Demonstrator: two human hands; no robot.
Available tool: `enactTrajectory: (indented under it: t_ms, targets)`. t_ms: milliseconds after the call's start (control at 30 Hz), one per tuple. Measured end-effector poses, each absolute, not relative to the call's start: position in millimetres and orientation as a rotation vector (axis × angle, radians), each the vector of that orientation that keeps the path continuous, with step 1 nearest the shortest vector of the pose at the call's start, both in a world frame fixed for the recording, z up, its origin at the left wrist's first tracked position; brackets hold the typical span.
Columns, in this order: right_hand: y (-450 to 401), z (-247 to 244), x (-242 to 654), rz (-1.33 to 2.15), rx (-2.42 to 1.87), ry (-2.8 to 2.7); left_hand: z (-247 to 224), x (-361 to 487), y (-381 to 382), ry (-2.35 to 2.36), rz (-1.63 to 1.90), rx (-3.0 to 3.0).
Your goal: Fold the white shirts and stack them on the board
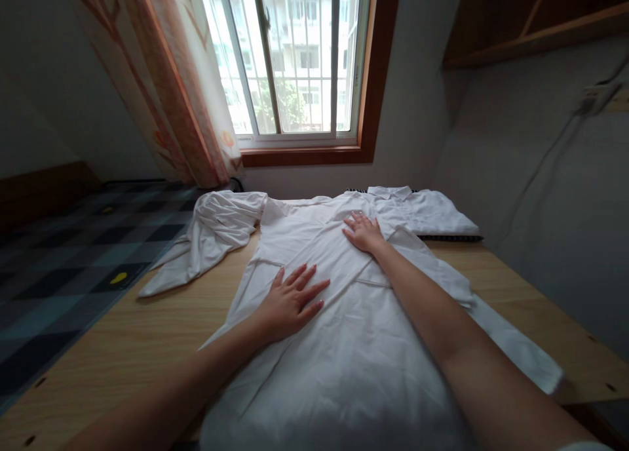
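A white shirt (pixel 319 241) lies spread on the wooden table (pixel 113 333), its lower part hanging over the near edge. My left hand (pixel 292 300) rests palm down on the middle of the cloth, fingers spread. Farther up and to the right, my right hand (pixel 362 232) lies flat on the same garment, fingers apart. One long sleeve (pixel 221 228) is bunched at the left of the table. Part of the other sleeve (pixel 515 346) stretches out on the right, partly behind my right forearm.
A folded white collared shirt (pixel 422 212) sits on a dark, patterned-edged item at the back right. On the left is a bed with a checked cover (pixel 73 254). Behind stand a barred window (pixel 299 64) and a curtain (pixel 171 77); a shelf (pixel 540 38) hangs upper right.
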State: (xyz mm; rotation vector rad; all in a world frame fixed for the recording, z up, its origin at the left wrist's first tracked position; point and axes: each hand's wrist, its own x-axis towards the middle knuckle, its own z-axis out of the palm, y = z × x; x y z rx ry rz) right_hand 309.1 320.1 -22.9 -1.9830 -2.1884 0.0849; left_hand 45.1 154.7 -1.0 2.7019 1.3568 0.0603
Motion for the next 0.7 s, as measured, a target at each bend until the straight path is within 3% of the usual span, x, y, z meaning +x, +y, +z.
enactTrajectory:
  t_ms: [700]
  targets:
    - [369.7, -23.4, 349.9, 0.105, -2.139, -1.984, -1.0, 19.3, 136.5, 1.368, 0.092, 2.782]
